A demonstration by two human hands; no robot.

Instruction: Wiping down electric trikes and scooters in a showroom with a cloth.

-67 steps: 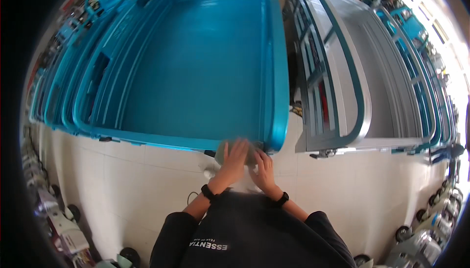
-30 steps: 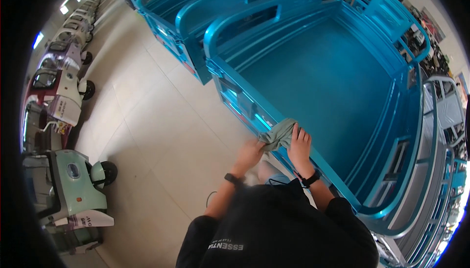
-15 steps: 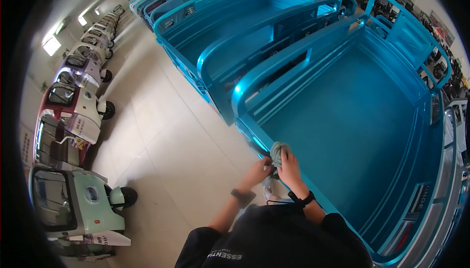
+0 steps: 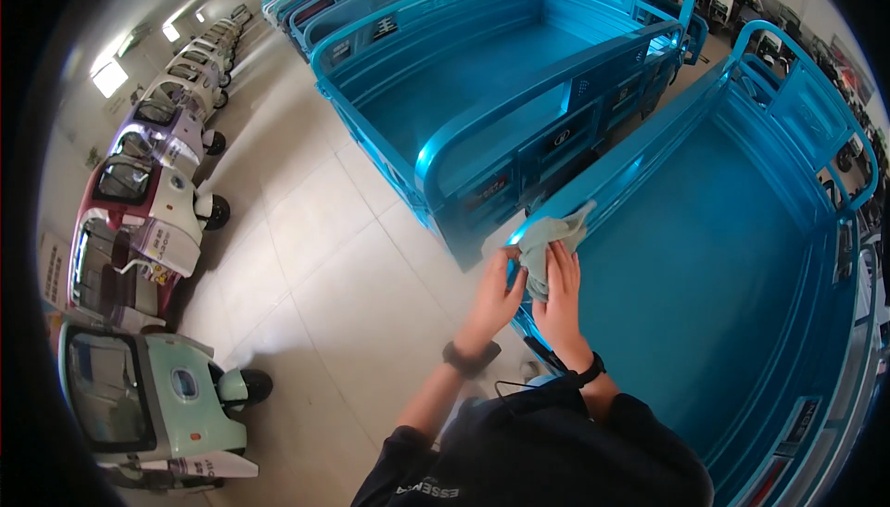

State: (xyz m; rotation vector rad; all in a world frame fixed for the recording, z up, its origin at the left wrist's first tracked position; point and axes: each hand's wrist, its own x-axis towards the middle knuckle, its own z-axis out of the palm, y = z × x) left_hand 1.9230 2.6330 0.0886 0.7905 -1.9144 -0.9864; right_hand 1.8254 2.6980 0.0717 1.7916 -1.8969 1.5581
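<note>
A grey-green cloth [image 4: 549,232] lies loosely over the near-left corner rail of a blue cargo bed [image 4: 686,266]. My right hand [image 4: 558,301] presses on the cloth from above, its fingers stretched forward along it. On the outer side of the corner, my left hand [image 4: 493,301] grips the cloth's edge, thumb and fingers closing on it. Both wrists carry dark bands. Part of the rail under the cloth is hidden.
A second blue cargo bed [image 4: 454,71] stands close beyond this one, with more behind it. Along the left wall runs a row of small enclosed vehicles, the nearest a pale green one [image 4: 190,386]. Tiled floor [image 4: 343,275] lies between. Parked vehicles crowd the far right.
My hands have moved forward to the corner of the cargo bed's rail. The cloth, bunched between them before, now hangs more spread out. The whole view has shifted a little.
</note>
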